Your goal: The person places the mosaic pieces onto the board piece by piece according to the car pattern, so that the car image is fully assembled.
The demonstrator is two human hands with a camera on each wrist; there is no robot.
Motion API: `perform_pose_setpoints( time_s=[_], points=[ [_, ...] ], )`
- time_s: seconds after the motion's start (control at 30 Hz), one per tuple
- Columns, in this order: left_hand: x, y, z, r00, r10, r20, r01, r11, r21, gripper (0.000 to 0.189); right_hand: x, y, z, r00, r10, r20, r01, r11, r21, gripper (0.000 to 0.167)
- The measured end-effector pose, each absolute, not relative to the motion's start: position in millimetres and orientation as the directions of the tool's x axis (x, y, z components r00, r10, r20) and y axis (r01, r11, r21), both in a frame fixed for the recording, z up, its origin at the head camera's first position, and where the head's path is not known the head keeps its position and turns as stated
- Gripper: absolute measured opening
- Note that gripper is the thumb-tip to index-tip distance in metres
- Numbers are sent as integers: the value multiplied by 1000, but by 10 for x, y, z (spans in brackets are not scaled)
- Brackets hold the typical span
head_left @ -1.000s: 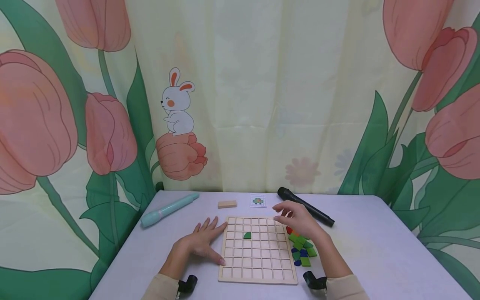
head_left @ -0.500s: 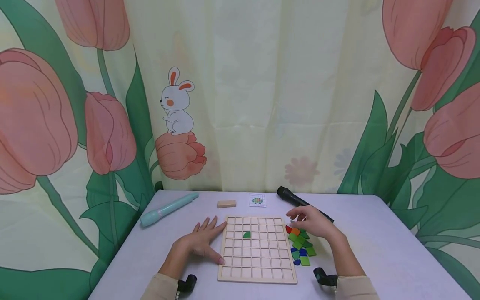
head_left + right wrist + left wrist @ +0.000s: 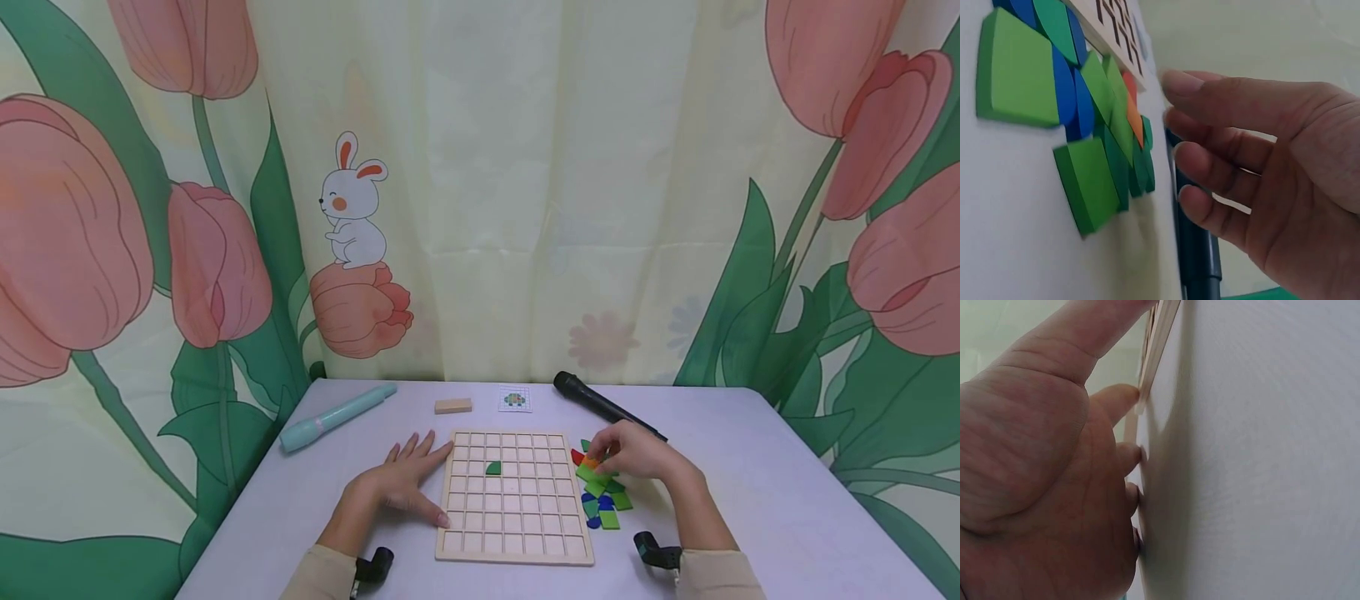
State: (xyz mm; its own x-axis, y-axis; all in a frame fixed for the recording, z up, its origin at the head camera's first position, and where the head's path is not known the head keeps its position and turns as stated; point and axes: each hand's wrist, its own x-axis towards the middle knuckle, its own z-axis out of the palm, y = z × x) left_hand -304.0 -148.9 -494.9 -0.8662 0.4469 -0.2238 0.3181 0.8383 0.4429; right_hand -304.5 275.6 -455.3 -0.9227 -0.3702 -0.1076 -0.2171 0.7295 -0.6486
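Lying flat on the tabletop (image 3: 247, 533), the wooden grid board (image 3: 513, 523) is carrying one green quarter-round tile (image 3: 493, 469), which is sitting in the third row from the board's far edge, third column from its left edge. The left hand (image 3: 401, 485) is resting open, fingers spread, with thumb and index finger touching the board's left edge. Just right of the board, the right hand (image 3: 636, 451) is hovering at the heap of coloured blocks (image 3: 597, 487), fingers loosely bent and holding nothing visible; contact with the orange block (image 3: 1135, 122) is remaining undetermined. Beyond the board's far edge, a plain wooden block (image 3: 453, 406), a picture card (image 3: 514, 399) and a black microphone (image 3: 607, 404) are lying.
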Motion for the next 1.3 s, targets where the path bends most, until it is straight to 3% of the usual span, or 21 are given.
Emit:
perform_pose_setpoints(
  time_s=[0.37, 1.3],
  points=[
    [-3033, -1498, -4932, -866, 444, -230, 310, 838, 450, 127, -2947, 3001, -4554, -849, -453, -271, -145, 694, -705, 21],
    [-3044, -1497, -4949, -867, 446, -222, 313, 834, 454, 126, -2959, 2983, -4621, -846, -412, -338, -92, 737, -669, 25]
  ],
)
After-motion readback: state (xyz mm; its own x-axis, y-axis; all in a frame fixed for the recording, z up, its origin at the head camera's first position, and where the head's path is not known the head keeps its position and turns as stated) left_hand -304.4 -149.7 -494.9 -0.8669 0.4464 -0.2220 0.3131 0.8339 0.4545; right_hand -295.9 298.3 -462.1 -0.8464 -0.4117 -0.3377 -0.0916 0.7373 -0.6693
